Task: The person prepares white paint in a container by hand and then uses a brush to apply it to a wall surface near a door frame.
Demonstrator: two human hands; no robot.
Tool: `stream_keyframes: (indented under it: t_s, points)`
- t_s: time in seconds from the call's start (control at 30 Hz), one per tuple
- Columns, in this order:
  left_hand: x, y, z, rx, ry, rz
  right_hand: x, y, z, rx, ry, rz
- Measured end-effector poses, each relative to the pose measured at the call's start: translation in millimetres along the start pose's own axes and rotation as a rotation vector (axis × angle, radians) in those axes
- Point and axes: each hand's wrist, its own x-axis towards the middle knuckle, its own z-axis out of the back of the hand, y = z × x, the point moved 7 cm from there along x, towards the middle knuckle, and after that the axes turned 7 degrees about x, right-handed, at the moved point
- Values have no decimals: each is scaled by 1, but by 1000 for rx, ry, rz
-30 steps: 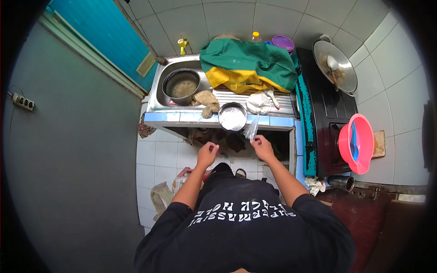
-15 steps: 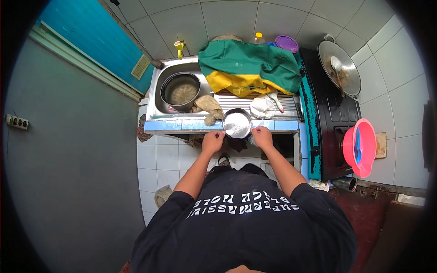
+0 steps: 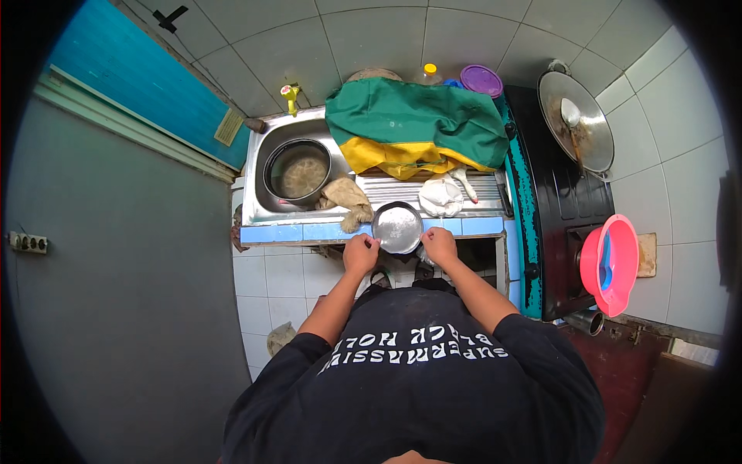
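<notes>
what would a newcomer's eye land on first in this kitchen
Probably the big green and yellow cloth, draped right of the sink. Then the bright pink basin, at the black stove's near end. In the middle, the left hand and right hand flank a round pan.

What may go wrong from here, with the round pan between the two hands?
The round pan seems to reach past the front edge of the blue-tiled counter; a bump from the left hand or right hand, both close beside it, might tip it. The pink basin is close to a burner of the black stove; if that were lit, heat might damage it. No flame shows.
</notes>
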Motion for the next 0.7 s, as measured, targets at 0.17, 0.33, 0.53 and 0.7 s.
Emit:
stream_keyframes:
  t_s: [0.17,0.33,0.53,0.7]
  points:
    - [2,-2,3,0,-9,87,10,-1,-4,-10,29,4]
    - [11,-14,7,3,-73,63,22,2,0,-27,-13,28]
    - [33,-25,8,40,-142,38,38,17,8,-44,-117,79]
    - [38,-26,9,-10,-148,41,36,16,11,94,-109,81]
